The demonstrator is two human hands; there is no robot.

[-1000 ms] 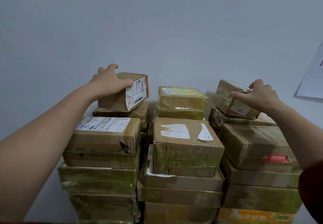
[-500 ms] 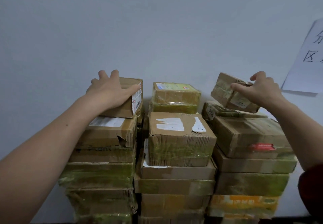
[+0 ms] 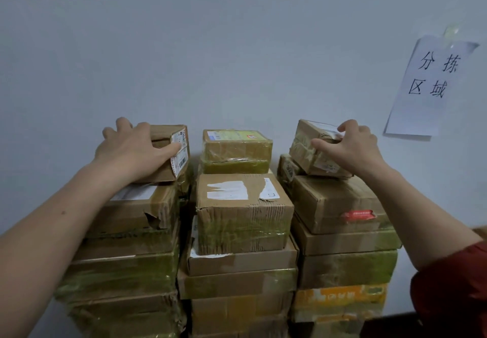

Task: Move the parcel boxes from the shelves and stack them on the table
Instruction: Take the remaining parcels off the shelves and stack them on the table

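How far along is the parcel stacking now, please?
Three tall stacks already stand against the wall. The left hand grips a labelled box atop the left stack; the right hand grips a tilted box atop the right. What remains is unclear: no shelves show.

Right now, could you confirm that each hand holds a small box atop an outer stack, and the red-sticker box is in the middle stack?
Not quite: the head view shows the red-sticker box in the right stack, below the tilted small box the right hand holds. The left hand holds the labelled small box.
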